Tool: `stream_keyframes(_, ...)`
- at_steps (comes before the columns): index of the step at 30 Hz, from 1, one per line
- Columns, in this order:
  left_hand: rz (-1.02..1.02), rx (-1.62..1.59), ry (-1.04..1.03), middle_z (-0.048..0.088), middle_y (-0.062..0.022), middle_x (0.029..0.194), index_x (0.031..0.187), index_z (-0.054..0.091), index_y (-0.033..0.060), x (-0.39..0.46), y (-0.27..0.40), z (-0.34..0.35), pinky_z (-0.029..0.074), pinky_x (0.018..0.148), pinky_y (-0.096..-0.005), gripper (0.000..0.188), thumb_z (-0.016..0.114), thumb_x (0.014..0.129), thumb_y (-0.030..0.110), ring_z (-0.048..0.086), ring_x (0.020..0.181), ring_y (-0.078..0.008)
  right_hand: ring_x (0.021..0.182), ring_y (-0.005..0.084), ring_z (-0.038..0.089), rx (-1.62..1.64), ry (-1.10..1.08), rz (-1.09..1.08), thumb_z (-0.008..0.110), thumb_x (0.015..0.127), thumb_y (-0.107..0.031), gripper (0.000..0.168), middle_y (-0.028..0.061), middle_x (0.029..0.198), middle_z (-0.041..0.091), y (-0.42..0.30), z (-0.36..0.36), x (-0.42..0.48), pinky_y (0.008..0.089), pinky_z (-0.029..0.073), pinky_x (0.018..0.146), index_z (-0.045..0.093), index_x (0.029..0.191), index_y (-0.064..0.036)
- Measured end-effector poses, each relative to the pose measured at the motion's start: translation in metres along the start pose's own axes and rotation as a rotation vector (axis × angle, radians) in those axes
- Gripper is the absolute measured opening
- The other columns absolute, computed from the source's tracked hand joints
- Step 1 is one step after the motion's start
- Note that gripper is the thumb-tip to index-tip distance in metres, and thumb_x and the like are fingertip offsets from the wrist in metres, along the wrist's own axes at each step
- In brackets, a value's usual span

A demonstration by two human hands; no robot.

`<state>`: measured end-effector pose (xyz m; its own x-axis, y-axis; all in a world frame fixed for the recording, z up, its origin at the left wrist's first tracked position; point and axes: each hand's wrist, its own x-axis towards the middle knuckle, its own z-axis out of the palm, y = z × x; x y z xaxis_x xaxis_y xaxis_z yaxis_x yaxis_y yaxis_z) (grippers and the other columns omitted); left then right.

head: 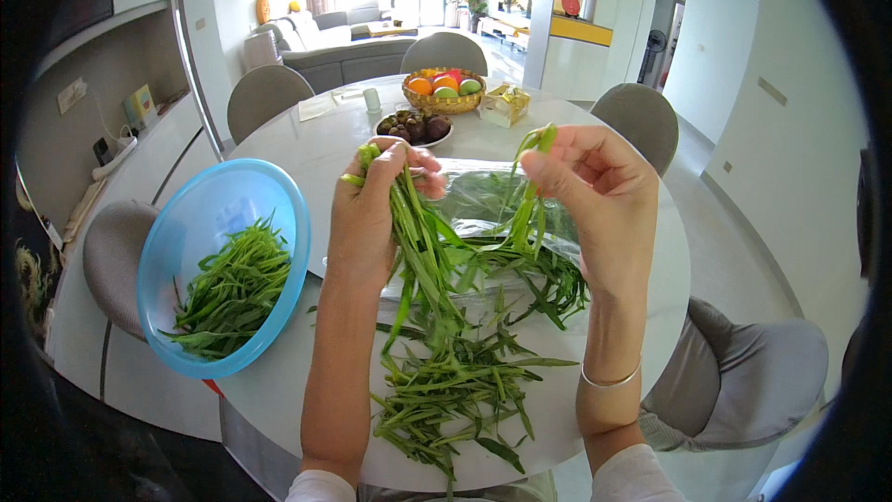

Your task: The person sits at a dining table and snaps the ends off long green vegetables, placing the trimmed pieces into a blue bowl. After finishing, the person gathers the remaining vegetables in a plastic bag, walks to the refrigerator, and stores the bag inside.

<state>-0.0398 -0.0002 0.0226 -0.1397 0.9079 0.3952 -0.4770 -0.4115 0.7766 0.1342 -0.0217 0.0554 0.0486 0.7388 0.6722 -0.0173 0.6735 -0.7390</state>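
Note:
My left hand [380, 202] is closed around a bunch of long green leafy stems [418, 244], whose leaves hang down over the table. To its right, my right hand [592, 188] pinches a few green stems [526, 216] between thumb and fingers. Below the hands a loose pile of green leaves and stems [460, 390] lies on the white table. Behind the hands rests a clear plastic bag [481, 188] with more greens in and around it. A blue plastic basin [300, 237] on the left holds a heap of greens [237, 286].
On the round table [272, 146] stand a wicker basket of fruit [446, 106], a bowl of dark round fruit [414, 129], a clear box with gold wrapping [503, 106] and a small white cylinder [372, 100]. Grey chairs [268, 97] surround the table.

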Motion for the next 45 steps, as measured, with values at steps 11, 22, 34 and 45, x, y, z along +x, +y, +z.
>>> stream_keyframes(11, 0.404, 0.844, -0.254, 0.062, -0.0044, 0.072, 0.089, 0.064, 0.0046, -0.015, -0.012, 0.020, 0.044, 0.053, -0.0265, 0.016, 0.071, 0.079, 0.016, 0.057, 0.058, -0.0134, 0.071, 0.0054, 0.058, -0.151, 0.174, -0.034, 0.075, 0.075, -0.009, 0.021, 0.0028, 0.078, 0.063, 0.005, 0.002, 0.003, 0.0174, 0.046, 0.057, 0.062, 0.089, 0.002)
stream_keyframes(22, 0.750, 0.887, -0.274, 0.063, -0.0082, 0.075, 0.087, 0.061, 0.0028, -0.016, -0.017, 0.022, 0.047, 0.057, -0.0309, 0.007, 0.062, 0.081, 0.007, 0.060, 0.060, -0.0217, 0.070, 0.0040, 0.057, -0.094, 0.075, -0.014, 0.075, 0.075, -0.010, 0.023, 0.0016, 0.078, 0.062, 0.007, 0.002, 0.002, 0.0167, 0.044, 0.056, 0.062, 0.089, 0.001)
stream_keyframes(34, 0.210, 0.158, 0.022, 0.062, -0.0071, 0.075, 0.089, 0.055, 0.0036, -0.001, 0.002, 0.010, 0.046, 0.058, -0.0238, 0.019, 0.047, 0.094, 0.019, 0.059, 0.065, -0.0123, 0.077, 0.0159, 0.066, 0.079, 0.525, -0.389, 0.065, 0.083, -0.007, 0.019, 0.0106, 0.091, 0.066, -0.027, -0.064, 0.002, 0.0249, 0.058, 0.065, 0.062, 0.099, 0.002)
stream_keyframes(45, 0.134, 0.384, -0.247, 0.059, 0.0004, 0.067, 0.089, 0.063, 0.0020, -0.026, 0.014, 0.027, 0.040, 0.054, -0.0199, 0.015, 0.063, 0.088, 0.017, 0.050, 0.058, -0.0057, 0.099, 0.0196, 0.061, 0.223, 0.733, -0.598, 0.056, 0.090, -0.009, 0.031, 0.0171, 0.107, 0.061, -0.057, -0.150, -0.025, 0.0262, 0.052, 0.088, 0.054, 0.114, 0.011)
